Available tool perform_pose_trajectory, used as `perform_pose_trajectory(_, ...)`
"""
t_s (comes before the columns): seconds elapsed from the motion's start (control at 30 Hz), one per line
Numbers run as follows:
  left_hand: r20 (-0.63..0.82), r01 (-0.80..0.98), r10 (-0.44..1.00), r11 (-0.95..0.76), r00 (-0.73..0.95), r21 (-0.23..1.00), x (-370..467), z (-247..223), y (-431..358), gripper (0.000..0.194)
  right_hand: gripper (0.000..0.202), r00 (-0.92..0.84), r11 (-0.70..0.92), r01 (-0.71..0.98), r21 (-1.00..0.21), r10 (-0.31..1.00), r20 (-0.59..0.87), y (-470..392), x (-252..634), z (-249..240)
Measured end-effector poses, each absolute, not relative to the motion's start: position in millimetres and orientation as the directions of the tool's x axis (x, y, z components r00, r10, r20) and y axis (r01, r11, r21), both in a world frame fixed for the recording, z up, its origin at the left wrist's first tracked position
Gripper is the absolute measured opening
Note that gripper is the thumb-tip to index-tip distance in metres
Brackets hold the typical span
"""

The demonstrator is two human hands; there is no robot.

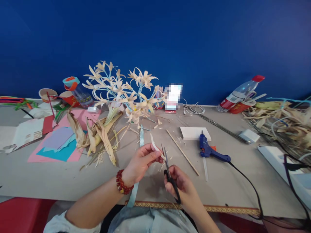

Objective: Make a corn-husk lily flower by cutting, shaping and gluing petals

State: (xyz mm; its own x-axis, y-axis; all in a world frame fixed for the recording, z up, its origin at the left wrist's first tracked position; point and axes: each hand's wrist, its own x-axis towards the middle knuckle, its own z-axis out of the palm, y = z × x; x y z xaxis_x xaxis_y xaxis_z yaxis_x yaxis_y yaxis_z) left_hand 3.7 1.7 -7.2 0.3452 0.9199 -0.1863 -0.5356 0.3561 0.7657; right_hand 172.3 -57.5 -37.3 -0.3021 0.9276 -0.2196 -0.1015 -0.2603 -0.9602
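The left hand (139,163) pinched a pale strip (153,143) above the worktop (225,187), apparently to steady it beside the slightly parted blades of the scissors (173,185), which the right hand (183,187) gripped by the handles; the glue gun (207,150) lay with its nozzle over a white block (190,133), likely to catch drips; the bottle (244,91) bore a red label, its lettering too blurred to read.

Metal, plastic and papery stuff
Long black-handled scissors (169,178) have metal blades; the thin cream strip (153,141) looks dull and papery; the blue pistol-shaped glue gun (209,151) is smooth plastic; the round red beads (120,182) shine.
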Motion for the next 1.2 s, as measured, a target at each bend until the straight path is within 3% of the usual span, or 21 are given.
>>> perform_pose_trajectory(0.5, -0.202, -0.482, 0.924, 0.346, 0.325, 0.805, 2, -6, 2, 0.016, 0.046, -0.167, -0.275, -0.004, -0.961, 0.948, -0.27, -59, 177, -44)
perform_pose_trajectory(0.7, -0.19, -0.448, 0.915, 0.346, 0.357, 0.824, 5, -8, -1, 0.016, 0.036, 0.06, -0.044, -0.186, -0.982, 0.997, -0.056, -48, 164, -33)
perform_pose_trajectory(0.97, -0.149, -0.379, 0.917, 0.295, 0.369, 0.877, 5, -13, -2, 0.016, 0.031, 0.159, 0.065, -0.338, -0.939, 0.987, 0.011, -36, 152, -26)
perform_pose_trajectory(1.07, -0.093, -0.344, 0.978, 0.154, 0.186, 0.926, 4, -14, -1, 0.016, 0.034, 0.115, 0.057, -0.329, -0.943, 0.993, 0.02, -32, 163, -25)
perform_pose_trajectory(1.13, 0.058, -0.259, 0.998, -0.057, -0.004, 0.964, 2, -10, -1, 0.024, 0.035, 0.057, 0.027, -0.322, -0.946, 0.998, 0.009, -29, 170, -23)
perform_pose_trajectory(1.2, 0.246, -0.087, 0.969, -0.245, 0.009, 0.966, 0, -4, -1, 0.034, 0.036, -0.002, 0.011, -0.311, -0.95, 1.0, 0.012, -25, 175, -21)
